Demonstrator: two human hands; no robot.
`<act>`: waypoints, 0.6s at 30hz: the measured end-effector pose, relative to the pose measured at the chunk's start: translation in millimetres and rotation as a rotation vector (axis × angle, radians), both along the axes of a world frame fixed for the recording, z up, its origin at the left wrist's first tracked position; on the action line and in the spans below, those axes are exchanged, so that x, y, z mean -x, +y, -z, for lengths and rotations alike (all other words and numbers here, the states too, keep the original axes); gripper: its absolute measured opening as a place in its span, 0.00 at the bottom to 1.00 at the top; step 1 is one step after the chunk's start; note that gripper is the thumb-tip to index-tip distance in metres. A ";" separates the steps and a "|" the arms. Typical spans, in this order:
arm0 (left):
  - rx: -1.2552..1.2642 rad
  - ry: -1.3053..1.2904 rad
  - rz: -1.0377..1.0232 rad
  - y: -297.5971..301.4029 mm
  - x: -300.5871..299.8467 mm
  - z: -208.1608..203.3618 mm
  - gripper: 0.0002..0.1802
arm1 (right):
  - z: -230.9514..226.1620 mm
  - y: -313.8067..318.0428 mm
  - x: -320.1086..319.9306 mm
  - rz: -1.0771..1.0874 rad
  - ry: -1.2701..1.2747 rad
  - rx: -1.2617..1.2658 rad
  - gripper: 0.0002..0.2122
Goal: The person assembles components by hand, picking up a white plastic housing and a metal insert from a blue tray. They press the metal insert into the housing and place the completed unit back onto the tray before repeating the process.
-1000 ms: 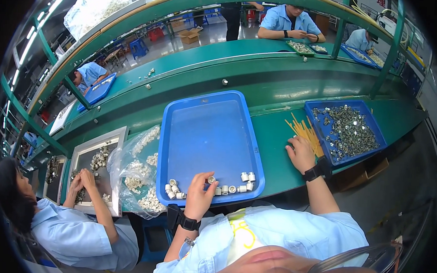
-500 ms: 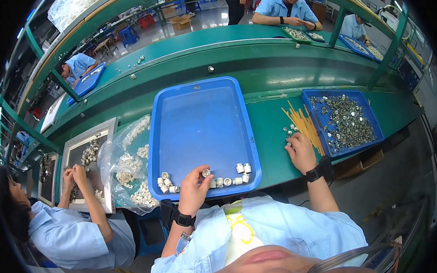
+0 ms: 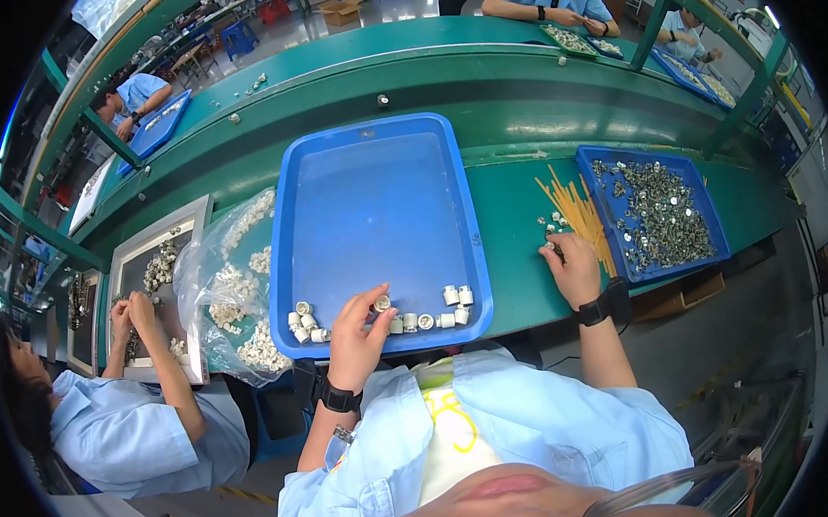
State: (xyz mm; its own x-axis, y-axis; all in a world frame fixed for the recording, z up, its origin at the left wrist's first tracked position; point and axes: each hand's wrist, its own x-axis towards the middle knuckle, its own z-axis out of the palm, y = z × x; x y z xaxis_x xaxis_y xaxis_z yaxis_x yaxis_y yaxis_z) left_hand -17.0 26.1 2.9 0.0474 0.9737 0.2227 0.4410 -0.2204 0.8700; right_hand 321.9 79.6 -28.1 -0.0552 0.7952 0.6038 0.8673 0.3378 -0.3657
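My left hand (image 3: 359, 337) is closed on a small white cylindrical part (image 3: 381, 303) above the near edge of a large blue tray (image 3: 380, 197). The part's round, metal-lined opening faces up. Several similar white cylinders (image 3: 426, 322) stand along the tray's near side, some left of my hand and more to its right. On the green bench right of the tray, my right hand (image 3: 575, 270) has its thumb and fingers pinched around a small metal part (image 3: 550, 247). A few loose small parts (image 3: 554, 222) lie just beyond those fingertips.
Thin yellow sticks (image 3: 578, 210) lie beside a blue tray of metal parts (image 3: 656, 218) on the right. Left of the large tray is a clear plastic bag (image 3: 232, 292) of white parts. A co-worker (image 3: 139, 422) sits there at a framed tray; others work across the bench.
The whole view has shifted slightly, with the bench sitting higher in it. Both hands keep nearly the same place and grip.
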 end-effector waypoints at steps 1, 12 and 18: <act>-0.004 0.006 -0.001 0.1 -0.4 -0.7 0.18 | 0.4 -0.9 0.3 -0.006 -0.016 -0.019 0.09; 0.050 -0.045 -0.035 -2.4 -2.5 -2.3 0.18 | -4.9 2.3 0.2 -0.071 0.814 0.149 0.09; 0.027 -0.166 -0.033 1.4 -2.2 5.4 0.15 | -26.7 8.8 15.1 -0.217 1.134 0.240 0.09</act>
